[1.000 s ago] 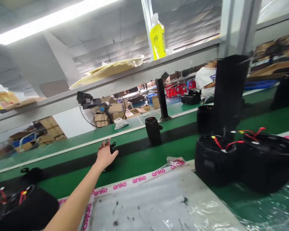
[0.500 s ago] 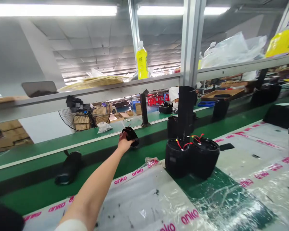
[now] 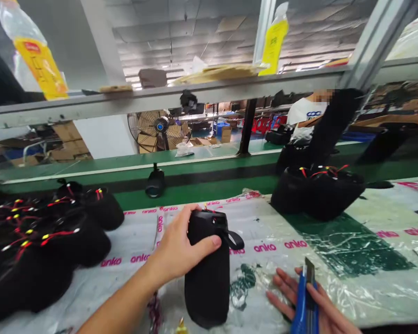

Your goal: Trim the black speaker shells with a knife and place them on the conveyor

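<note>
My left hand (image 3: 181, 248) is wrapped around the upper part of a black, fabric-covered cylindrical speaker (image 3: 207, 283), thumb across its front. The speaker stands nearly upright over the plastic sheet, with a strap loop on its right side and a little red wire at the top. At the lower right, my right hand (image 3: 325, 311) holds a blue utility knife (image 3: 301, 301), its tip pointing up. The thumb presses on the knife while the other fingers are stretched out to the left. The hand is apart from the speaker.
Several black speaker bodies (image 3: 87, 236) with red wires crowd the left side. More black cylinders (image 3: 320, 195) stand at the right. Another speaker (image 3: 155, 182) lies on the green belt (image 3: 209, 185). A shelf rail (image 3: 195, 88) with bottles crosses above. Beyond it is a person (image 3: 304, 111).
My left hand has drawn back from the belt toward me, bringing the black speaker over the plastic sheet. My right hand with the utility knife has come into view. The view has turned left.
</note>
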`<state>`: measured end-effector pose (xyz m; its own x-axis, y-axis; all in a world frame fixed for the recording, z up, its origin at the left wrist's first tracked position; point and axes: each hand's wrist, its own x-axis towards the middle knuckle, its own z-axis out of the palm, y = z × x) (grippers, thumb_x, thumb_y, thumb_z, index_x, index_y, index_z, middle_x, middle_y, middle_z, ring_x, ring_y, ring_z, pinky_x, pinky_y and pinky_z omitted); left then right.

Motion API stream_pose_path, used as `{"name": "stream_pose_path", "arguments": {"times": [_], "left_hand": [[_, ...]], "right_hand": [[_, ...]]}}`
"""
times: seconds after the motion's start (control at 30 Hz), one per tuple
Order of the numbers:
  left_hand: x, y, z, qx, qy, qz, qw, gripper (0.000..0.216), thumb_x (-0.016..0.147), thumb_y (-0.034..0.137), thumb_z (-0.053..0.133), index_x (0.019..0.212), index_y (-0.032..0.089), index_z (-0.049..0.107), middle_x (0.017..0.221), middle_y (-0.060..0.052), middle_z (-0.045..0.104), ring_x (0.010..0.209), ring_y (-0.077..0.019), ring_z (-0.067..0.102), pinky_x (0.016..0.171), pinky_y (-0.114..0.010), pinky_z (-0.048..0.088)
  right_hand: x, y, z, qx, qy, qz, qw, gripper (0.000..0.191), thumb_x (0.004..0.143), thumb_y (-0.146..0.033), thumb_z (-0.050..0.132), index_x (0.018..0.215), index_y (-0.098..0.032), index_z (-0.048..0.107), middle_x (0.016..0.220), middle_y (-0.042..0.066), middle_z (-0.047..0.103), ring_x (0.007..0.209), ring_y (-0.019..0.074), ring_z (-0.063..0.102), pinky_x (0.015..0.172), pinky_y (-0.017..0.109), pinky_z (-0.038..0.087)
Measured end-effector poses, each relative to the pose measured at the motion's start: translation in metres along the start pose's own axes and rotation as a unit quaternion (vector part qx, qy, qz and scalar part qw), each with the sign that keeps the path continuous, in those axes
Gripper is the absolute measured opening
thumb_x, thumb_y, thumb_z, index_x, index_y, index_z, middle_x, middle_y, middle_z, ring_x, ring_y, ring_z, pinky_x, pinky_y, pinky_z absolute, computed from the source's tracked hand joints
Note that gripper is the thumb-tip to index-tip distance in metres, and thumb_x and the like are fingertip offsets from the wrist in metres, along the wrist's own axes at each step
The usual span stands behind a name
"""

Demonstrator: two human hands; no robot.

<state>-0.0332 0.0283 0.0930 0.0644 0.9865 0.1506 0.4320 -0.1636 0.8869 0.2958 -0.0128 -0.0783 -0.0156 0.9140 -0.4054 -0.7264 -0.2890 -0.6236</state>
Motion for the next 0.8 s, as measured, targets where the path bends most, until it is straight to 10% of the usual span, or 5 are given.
{"name": "stream_pose_path", "arguments": {"times": [0.2, 0.6, 0.8], "left_hand": [[-0.069, -0.025, -0.005, -0.175, -0.067, -0.093, 0.978, 0.067, 0.08, 0.058, 0.09, 0.135, 0.032, 0.062, 0.12, -0.006, 0.076, 0.113, -0.033, 0.069, 0.095, -0.043, 0.056], [-0.104, -0.069, 0.004, -0.416, -0.16, -0.153, 0.882, 0.085, 0.08, 0.058, 0.091, 0.155, 0.035, 0.059, 0.142, -0.007, 0.075, 0.12, -0.0317, 0.074, 0.1, -0.039, 0.058], [-0.093, -0.08, 0.02, -0.387, -0.129, -0.206, 0.89, 0.091, 0.091, 0.072, 0.074, 0.169, 0.037, 0.043, 0.15, -0.008, 0.072, 0.137, -0.0389, 0.069, 0.113, -0.047, 0.056]], "right_hand": [[-0.014, 0.001, 0.021, -0.004, 0.054, -0.038, 0.998, 0.026, 0.077, -0.039, 0.094, 0.098, -0.03, 0.082, 0.13, 0.012, 0.08, 0.141, 0.0389, 0.064, 0.109, 0.065, 0.058], [-0.023, -0.001, 0.044, -0.047, 0.096, -0.085, 0.991, 0.021, 0.094, -0.038, 0.08, 0.105, -0.021, 0.073, 0.118, 0.009, 0.078, 0.121, 0.0316, 0.072, 0.103, 0.062, 0.058], [-0.054, 0.023, 0.073, -0.131, 0.067, -0.112, 0.983, 0.047, 0.071, -0.049, 0.098, 0.102, -0.031, 0.069, 0.095, -0.001, 0.076, 0.062, 0.0161, 0.062, 0.051, 0.029, 0.049]]}}
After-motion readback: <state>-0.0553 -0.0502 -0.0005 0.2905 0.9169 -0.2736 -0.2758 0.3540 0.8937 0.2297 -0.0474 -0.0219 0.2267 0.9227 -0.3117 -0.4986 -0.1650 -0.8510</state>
